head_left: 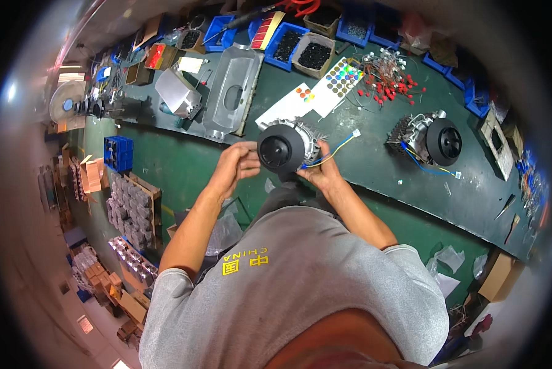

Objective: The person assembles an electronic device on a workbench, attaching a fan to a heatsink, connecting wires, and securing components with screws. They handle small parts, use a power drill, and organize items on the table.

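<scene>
Green workbench (414, 192), finned unit between two hands

Thumb and fingers of the right hand (326, 173) are clamped on the finned metal unit (290, 142), at its lower right side. Left hand (231, 167) fingers are slightly apart, just beside the black round cap (279, 149); whether they touch, I cannot tell. So the unit lies right of the left fingers, at the bench's near edge, its axis slanting back from the cap, with the right hand nearer. Its lead (334, 156) trails rightward. Farther right stands a second unit (428, 139).

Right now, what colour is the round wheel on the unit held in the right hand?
The round wheel is black, clearest in the head view.
</scene>
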Demonstrator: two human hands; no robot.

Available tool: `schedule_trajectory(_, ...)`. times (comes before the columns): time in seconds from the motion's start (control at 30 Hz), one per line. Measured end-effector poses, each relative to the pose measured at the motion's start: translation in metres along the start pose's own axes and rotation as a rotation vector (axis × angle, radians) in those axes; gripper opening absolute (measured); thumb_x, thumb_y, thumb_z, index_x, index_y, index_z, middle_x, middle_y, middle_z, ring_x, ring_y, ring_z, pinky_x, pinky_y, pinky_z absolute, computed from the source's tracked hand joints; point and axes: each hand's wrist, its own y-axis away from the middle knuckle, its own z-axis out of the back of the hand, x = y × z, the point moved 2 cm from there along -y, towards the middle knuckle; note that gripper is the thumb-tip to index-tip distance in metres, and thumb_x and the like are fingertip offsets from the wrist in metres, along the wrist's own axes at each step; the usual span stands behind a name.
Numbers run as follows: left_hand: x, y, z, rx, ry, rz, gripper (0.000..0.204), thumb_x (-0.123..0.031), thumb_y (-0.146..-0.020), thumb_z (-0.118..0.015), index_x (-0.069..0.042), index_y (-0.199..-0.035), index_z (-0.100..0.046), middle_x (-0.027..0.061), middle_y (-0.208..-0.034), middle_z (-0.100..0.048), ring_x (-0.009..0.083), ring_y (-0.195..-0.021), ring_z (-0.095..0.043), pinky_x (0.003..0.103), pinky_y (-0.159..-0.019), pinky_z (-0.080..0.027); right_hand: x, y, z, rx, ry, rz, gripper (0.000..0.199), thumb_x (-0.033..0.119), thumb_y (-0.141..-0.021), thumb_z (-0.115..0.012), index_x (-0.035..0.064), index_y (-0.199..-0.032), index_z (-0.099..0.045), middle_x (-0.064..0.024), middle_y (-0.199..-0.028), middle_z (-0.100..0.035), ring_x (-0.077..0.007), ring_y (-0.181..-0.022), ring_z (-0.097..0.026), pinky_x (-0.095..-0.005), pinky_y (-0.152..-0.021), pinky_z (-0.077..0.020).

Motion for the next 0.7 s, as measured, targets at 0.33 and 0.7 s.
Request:
schedule_trajectory(0.33, -0.005, -0.051, 0.057, 0.067, 0.135, 0.043, 0.047, -0.041, -0.105, -0.052, 0.003, -0.117, -0.065, 0.0109, -0.1, -0.07, 0.0167, -0.09, -0.068, 0.03, -0.084, -0.054, 0.0, -0.005, -0.067, -0.279, 0.462, 0.532, 0.087, 0.038, -0.083, -0.078, 0.0193, -0.153, -0.029, -0.0123, -0.135, -0.051, -0.0273, -0.106, -0.063, -0.0482, -0.072, -0.058)
schedule_trajectory(0.7, -0.029, -0.104, 0.178, 0.161, 0.211, -0.175, 0.021, -0.012, -0.093, -0.071, 0.001, -0.109, -0.067, 0.004, -0.093, -0.071, 0.0105, -0.082, -0.063, 0.026, -0.076, -0.048, -0.041, -0.074, -0.219, -0.423, 0.94, 0.821, 0.1, 0.015, -0.081, -0.08, 0.011, -0.16, -0.018, -0.0171, -0.127, -0.059, -0.0282, -0.107, -0.066, -0.0466, -0.076, -0.0599)
